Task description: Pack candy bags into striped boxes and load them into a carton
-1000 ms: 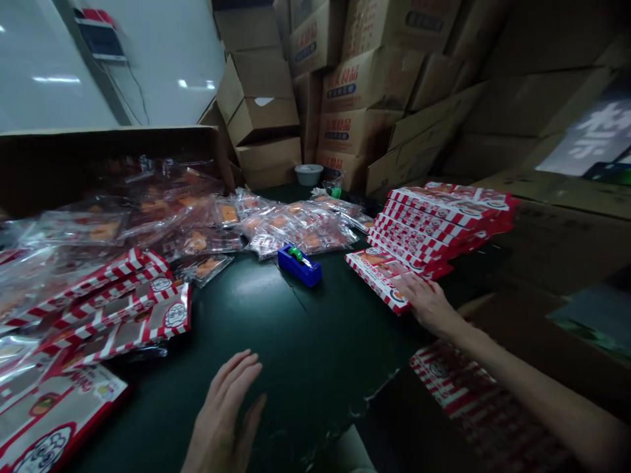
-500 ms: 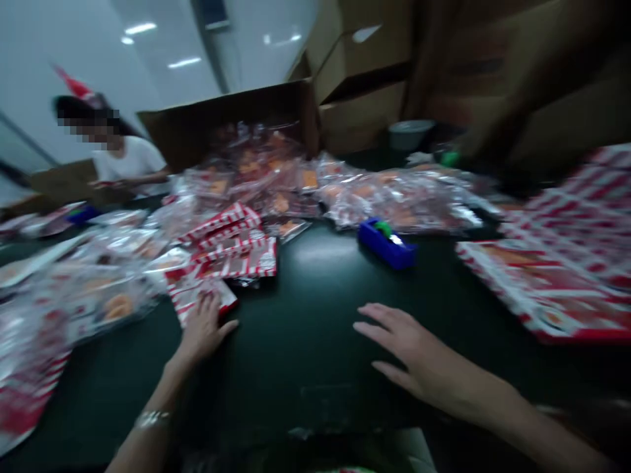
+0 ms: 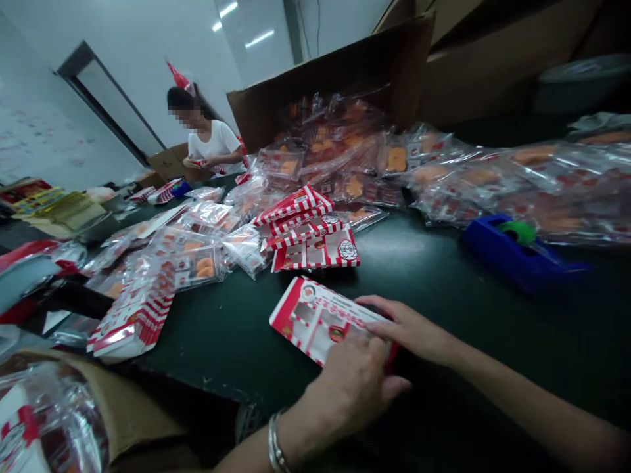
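- My right grip (image 3: 417, 334) is closed on the right end of the red-and-white box (image 3: 303, 318), thumb over its face.
- My left grip (image 3: 348, 384) lies over the near edge, fingers bent; I cannot tell whether it is gripping.
- The box is slanted above the dark surface (image 3: 217, 345), just nearer me than the overlapping cartons (image 3: 315, 253).
- The blue tape dispenser (image 3: 497, 246) is to the right, near the bags (image 3: 483, 180).

A pale, bluish wall (image 3: 142, 39) runs behind, faint reddish marks (image 3: 52, 141) blurring its left part. A dark-framed panel (image 3: 109, 98), window or door unclear, slants across it. Bright white light streaks (image 3: 259, 39) gleam near a dark upright strip (image 3: 292, 29). The dark green counter (image 3: 419, 263) has a dull sheen.
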{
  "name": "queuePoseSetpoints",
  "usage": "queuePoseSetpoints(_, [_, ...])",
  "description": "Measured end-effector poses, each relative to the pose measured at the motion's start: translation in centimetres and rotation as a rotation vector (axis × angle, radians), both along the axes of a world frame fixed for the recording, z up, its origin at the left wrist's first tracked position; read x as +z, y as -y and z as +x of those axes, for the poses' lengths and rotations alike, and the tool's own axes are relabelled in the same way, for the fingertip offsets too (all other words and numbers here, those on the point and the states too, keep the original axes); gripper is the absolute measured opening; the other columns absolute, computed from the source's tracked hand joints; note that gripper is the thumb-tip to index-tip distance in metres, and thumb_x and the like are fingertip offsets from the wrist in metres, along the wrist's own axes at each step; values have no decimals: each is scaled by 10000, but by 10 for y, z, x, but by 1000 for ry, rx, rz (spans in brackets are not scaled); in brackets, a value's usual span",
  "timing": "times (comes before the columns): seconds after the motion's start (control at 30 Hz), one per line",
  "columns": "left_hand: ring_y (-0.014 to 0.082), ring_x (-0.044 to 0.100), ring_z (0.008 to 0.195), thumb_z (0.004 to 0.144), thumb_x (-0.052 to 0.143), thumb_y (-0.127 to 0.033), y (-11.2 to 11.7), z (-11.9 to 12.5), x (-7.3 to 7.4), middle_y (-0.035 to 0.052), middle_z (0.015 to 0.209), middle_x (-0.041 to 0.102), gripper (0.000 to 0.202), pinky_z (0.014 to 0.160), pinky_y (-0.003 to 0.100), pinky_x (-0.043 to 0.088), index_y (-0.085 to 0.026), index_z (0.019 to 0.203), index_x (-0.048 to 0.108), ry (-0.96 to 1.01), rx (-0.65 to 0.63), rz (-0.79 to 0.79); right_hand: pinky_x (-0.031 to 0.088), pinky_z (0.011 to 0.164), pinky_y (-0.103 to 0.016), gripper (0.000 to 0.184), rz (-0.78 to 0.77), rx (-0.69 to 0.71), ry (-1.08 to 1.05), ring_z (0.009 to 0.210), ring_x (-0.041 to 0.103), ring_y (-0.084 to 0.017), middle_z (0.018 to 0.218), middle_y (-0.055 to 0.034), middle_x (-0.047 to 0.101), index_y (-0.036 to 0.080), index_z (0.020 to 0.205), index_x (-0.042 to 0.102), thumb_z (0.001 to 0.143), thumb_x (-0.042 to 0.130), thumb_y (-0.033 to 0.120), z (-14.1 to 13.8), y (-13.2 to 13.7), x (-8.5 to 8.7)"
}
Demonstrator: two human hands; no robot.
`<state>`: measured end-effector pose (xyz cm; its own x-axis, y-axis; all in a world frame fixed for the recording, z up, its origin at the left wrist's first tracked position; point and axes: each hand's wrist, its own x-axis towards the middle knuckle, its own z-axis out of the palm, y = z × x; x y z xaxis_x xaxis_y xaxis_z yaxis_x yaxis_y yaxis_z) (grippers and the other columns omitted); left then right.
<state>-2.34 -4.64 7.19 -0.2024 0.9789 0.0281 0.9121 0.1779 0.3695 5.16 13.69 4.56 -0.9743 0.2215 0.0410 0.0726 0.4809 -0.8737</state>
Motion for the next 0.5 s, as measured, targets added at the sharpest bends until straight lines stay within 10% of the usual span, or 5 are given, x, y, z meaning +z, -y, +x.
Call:
queuePoseSetpoints(0.13, [202,664,930,921,549,-357,-43,-11,42,70,1035,709,265,827,324,548,-192,1116,623,99,-81,134,606,730,-359,414,-16,-110,139,882,716,-269,1063,-86,733,191,1124,672,889,512,493,67,-58,-8])
queuePoseSetpoints(0.23, [171,666,912,968,472,-266,-120,-52,61,63,984,717,226,839,289,529,-164,1056,654,-71,-5,57,587,787,-486,433,399,-314,169,962,691,-344,1097,-148,712,216,1067,717,860,506,533,108,-73,-17])
queuePoseSetpoints(0.37, [236,608,1073,917,586,-294,-226,-98,49,111,1213,610,315,905,438,516,-134,1189,580,-230,154,14,463,819,-733,995,838,-311,183,1240,453,-532,1422,-240,467,274,1392,495,519,768,664,127,-38,-29])
queuePoseSetpoints(0.5, [234,613,1043,920,582,-331,-259,-124,17,103,1228,589,354,867,446,534,-157,1227,555,-348,232,-67,467,721,-765,1192,848,-252,200,1243,415,-573,1504,-243,339,318,1513,251,489,781,623,139,-9,-44])
